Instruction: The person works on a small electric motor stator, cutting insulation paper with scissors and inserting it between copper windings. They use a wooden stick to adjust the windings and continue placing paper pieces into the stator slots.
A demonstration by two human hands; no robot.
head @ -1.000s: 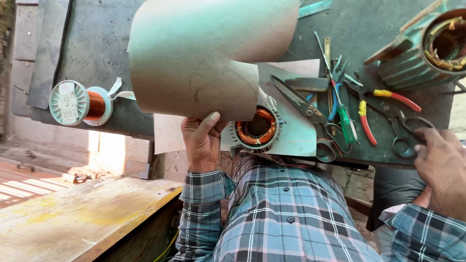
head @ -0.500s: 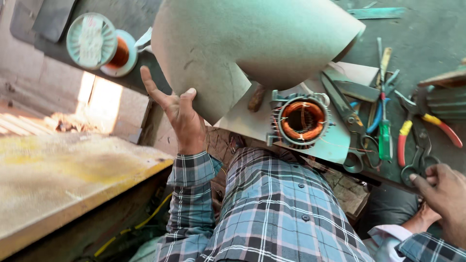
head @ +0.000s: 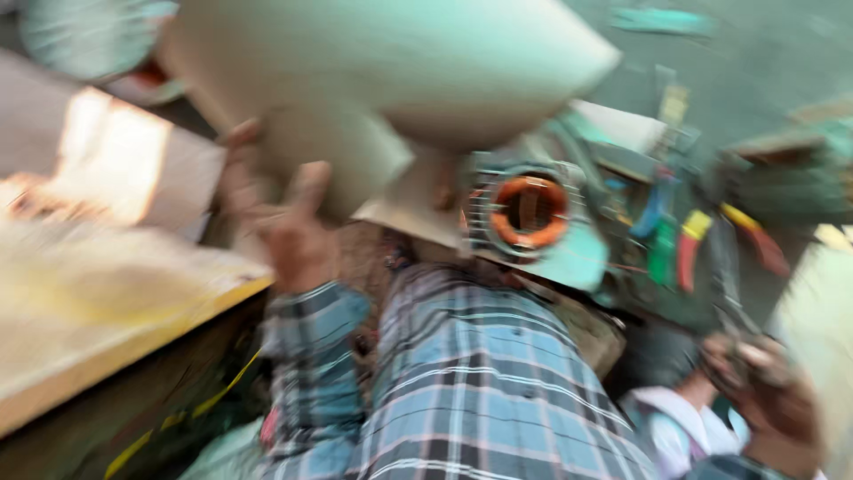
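Fingers (head: 306,191) of the left hand (head: 289,236) grip the bottom edge of the big curled paper sheet (head: 391,71) at 11 o'clock. At 4 o'clock, the right hand (head: 764,391) closes on something dark, too blurry to name. Farther off at 1 o'clock sits the round motor part with orange wire (head: 529,213); the sheet looks uncut.

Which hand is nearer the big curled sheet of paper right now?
Left. The left hand grips the lower edge of the curled sheet, fingers against it. The right hand is low at the frame's far right, well apart from the sheet, beyond the motor stator.
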